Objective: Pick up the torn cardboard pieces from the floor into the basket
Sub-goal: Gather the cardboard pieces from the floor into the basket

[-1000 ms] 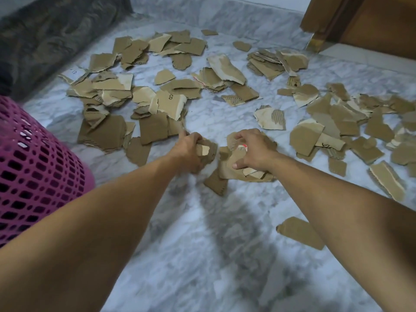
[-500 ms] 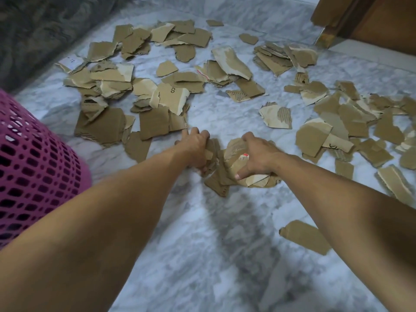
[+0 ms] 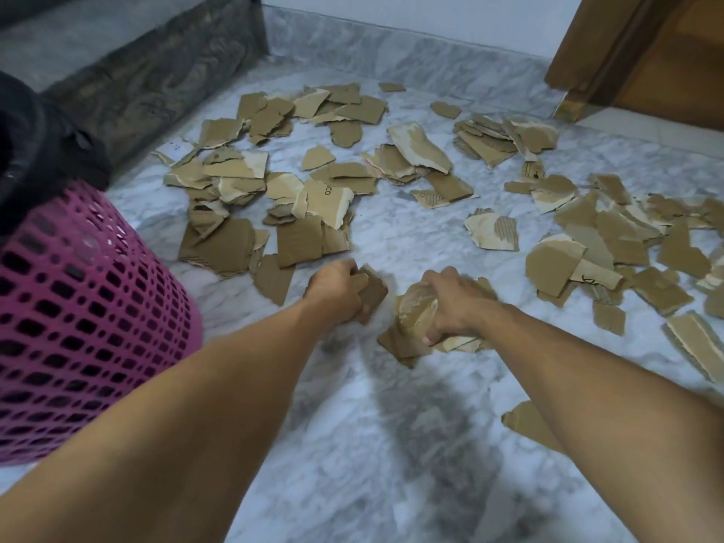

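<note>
Torn brown cardboard pieces (image 3: 309,205) lie scattered over the marble floor, in a left cluster, a far cluster and a right cluster (image 3: 611,237). My left hand (image 3: 337,288) grips a small wad of cardboard pieces (image 3: 372,293) just above the floor. My right hand (image 3: 454,303) holds a bigger bundle of cardboard pieces (image 3: 411,327), its fingers curled over the top. The two hands are a short gap apart. The pink mesh basket (image 3: 78,323) stands at the left, with a black liner over its rim.
A dark patterned cushion or mattress edge (image 3: 156,72) runs along the far left. A wooden door and frame (image 3: 634,49) stand at the far right. One loose piece (image 3: 529,425) lies under my right forearm. Bare marble floor (image 3: 391,444) stretches in front of me.
Both hands have closed on their cardboard and drawn apart, splitting the pile into two handfuls. The view has pulled back and tilted up, so more of the basket shows.
</note>
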`<state>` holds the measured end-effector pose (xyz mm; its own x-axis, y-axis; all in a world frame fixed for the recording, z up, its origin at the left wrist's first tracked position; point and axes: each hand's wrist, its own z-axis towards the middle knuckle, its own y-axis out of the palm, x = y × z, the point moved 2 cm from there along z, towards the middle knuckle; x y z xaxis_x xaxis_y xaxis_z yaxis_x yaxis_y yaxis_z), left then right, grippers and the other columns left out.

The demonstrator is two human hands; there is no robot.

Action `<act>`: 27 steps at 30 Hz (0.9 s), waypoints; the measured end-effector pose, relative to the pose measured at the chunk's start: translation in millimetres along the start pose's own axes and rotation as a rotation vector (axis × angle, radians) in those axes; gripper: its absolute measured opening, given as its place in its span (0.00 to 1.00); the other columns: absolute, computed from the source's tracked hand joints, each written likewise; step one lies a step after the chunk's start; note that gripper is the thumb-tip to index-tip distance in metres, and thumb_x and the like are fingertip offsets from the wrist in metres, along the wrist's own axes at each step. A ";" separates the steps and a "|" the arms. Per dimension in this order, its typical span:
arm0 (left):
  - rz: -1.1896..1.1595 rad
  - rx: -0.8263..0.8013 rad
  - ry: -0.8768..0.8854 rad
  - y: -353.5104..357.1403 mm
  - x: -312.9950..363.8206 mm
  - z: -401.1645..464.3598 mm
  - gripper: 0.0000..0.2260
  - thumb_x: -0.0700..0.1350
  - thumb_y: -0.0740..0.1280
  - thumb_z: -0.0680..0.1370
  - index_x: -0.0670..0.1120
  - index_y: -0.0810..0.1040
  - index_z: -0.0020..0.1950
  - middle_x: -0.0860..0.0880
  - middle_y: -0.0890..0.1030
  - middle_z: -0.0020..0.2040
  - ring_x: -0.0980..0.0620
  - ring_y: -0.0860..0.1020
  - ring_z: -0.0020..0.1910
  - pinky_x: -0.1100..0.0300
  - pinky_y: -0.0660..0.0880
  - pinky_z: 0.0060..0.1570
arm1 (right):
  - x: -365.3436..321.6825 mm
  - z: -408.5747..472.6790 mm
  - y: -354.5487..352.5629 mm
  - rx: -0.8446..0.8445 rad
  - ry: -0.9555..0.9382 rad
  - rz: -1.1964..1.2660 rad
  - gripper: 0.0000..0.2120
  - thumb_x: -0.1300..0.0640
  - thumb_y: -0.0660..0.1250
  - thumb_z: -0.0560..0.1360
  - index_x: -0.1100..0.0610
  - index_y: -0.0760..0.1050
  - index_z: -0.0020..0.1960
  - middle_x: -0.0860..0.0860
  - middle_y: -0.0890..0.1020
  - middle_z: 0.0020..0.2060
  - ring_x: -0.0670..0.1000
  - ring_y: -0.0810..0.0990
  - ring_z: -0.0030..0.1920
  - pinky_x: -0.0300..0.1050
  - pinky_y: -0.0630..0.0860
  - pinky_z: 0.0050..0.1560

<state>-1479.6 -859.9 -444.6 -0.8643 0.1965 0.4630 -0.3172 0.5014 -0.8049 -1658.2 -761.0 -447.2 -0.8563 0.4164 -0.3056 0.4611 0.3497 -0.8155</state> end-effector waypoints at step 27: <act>-0.099 0.511 -0.229 -423.1 -18.2 -193.6 0.30 0.44 0.77 0.68 0.47 0.70 0.67 0.47 0.79 0.47 0.51 0.76 0.37 0.60 0.72 0.29 | -344.0 -109.9 -285.1 0.208 -0.527 0.086 0.30 0.44 0.80 0.62 0.58 0.76 0.57 0.52 0.80 0.50 0.50 0.77 0.43 0.44 0.73 0.43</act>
<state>-1254.1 -912.5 -40.6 -0.8654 -0.0474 0.4988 -0.5003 0.0255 -0.8655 -1469.5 -911.7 -55.5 -0.8427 -0.0573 -0.5354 0.5244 0.1385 -0.8401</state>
